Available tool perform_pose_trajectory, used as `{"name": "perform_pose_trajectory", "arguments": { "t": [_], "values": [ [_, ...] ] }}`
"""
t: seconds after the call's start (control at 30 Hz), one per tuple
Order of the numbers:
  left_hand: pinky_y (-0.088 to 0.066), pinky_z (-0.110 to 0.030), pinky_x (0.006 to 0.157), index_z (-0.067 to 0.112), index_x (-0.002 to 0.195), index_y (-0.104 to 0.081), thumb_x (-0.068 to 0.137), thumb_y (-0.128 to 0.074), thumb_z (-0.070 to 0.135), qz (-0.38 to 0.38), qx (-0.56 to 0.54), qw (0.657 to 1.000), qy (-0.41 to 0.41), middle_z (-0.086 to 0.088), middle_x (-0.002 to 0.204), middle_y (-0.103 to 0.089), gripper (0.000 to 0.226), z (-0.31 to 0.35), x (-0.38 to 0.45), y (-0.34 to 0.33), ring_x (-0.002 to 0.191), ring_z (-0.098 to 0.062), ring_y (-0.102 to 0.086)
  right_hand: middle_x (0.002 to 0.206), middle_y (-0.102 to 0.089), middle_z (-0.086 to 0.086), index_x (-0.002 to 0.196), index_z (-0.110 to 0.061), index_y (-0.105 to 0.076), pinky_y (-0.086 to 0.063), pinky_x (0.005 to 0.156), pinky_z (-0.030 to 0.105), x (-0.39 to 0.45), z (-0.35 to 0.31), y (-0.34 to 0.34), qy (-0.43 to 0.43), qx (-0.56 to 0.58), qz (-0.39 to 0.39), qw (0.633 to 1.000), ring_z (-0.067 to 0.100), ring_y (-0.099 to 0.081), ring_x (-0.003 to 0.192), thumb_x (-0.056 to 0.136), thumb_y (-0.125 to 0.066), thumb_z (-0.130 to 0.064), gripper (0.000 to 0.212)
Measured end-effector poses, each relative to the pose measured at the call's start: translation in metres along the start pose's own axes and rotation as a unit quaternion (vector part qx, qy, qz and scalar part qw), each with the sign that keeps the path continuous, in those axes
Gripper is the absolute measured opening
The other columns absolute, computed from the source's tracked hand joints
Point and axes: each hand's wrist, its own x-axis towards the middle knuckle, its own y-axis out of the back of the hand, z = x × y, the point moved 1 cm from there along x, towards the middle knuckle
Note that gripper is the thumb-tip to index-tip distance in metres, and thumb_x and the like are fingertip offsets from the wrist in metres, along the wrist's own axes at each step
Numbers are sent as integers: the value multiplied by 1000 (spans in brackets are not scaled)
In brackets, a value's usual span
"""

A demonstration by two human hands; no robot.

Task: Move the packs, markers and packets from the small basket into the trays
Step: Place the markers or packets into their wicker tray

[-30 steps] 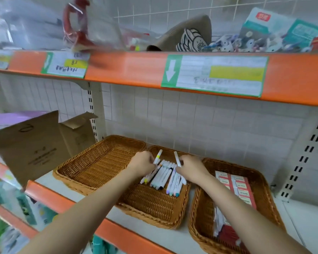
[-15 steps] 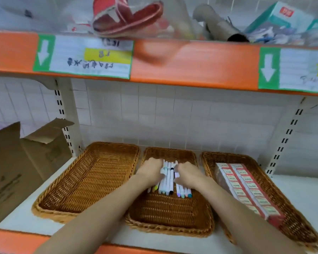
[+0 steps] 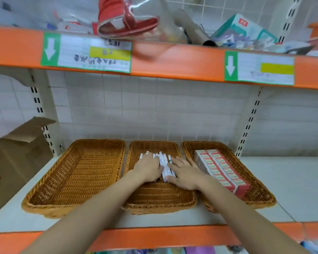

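Observation:
Three wicker trays stand side by side on the white shelf. The left tray [image 3: 50,202] holds nothing. In the middle tray [image 3: 154,200] lies a row of white markers [image 3: 165,165]. My left hand [image 3: 148,168] rests flat on the markers' left part, fingers together. My right hand [image 3: 184,174] lies on their right part, fingers spread, palm down. The right tray [image 3: 261,195] holds red and white packs [image 3: 221,171] laid in two rows. The small basket is not in view.
A torn cardboard box [image 3: 11,156] stands at the left on the shelf. An orange shelf edge [image 3: 173,59] with green and white labels runs overhead, with a red slipper [image 3: 125,28] and boxes above it. Slotted uprights stand at both sides.
The view has tilted down and closer to the trays. Both hands went from pinching the fanned markers to lying flat on them, and the markers now lie straighter in a tidy row.

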Motion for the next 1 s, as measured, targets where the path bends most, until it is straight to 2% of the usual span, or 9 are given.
{"name": "perform_pose_trajectory", "arguments": {
  "t": [0.07, 0.13, 0.23, 0.43, 0.63, 0.77, 1.0],
  "values": [
    [-11, -46, 117, 7, 144, -34, 102, -30, 44, -41, 0, 999, -3, -22, 153, -24, 57, 13, -8, 2, 145, -36, -12, 162, 10, -3, 155, -22, -1, 8, 119, 48, -14, 3, 0, -1, 19, -7, 1000, 14, 13, 148, 98, -24, -61, 73],
    [-15, -44, 116, 11, 150, -25, 102, -26, 48, -63, -26, 998, -8, -18, 155, -22, 60, 30, -18, 3, 145, -33, -17, 161, 15, -3, 155, -22, 6, 9, 119, 47, -33, 8, -1, 3, 32, -4, 999, 13, 16, 147, 98, -24, -61, 76],
    [-16, -42, 118, 15, 154, -11, 102, -23, 50, -62, -49, 997, -22, -13, 160, -10, 64, 60, -32, -1, 147, -29, -13, 160, 18, -4, 154, -20, 11, 8, 119, 45, -66, 23, -4, 6, 53, 5, 999, 11, 16, 147, 97, -27, -62, 80],
    [6, -43, 119, 20, 153, 7, 100, -19, 54, -45, -20, 999, -19, -4, 159, 17, 68, 127, -70, -13, 148, -23, 13, 159, 22, -4, 153, -21, 12, 10, 119, 46, -133, 63, -18, -1, 54, 1, 999, 13, 19, 146, 93, -30, -67, 87],
    [10, -43, 119, 16, 153, 8, 101, -18, 53, -21, 30, 999, -17, -6, 158, 21, 70, 193, -101, -27, 146, -22, 19, 158, 26, -1, 152, -17, 16, 12, 118, 48, -188, 99, -37, -6, 41, 26, 999, 14, 24, 145, 94, -32, -66, 90],
    [8, -42, 118, 15, 153, 5, 101, -21, 52, -16, 21, 999, -44, -6, 160, 15, 69, 235, -108, -37, 147, -23, 15, 158, 26, -1, 153, -17, 15, 10, 118, 48, -225, 128, -50, -23, 54, 30, 998, 14, 23, 145, 93, -35, -66, 92],
    [9, -41, 118, 15, 153, 5, 101, -22, 50, -11, 31, 993, -113, -6, 160, 15, 69, 307, -84, -42, 147, -23, 16, 157, 28, 0, 152, -17, 17, 10, 118, 48, -258, 198, -59, -100, 74, 36, 992, 16, 25, 145, 93, -34, -66, 92]
  ]
}}
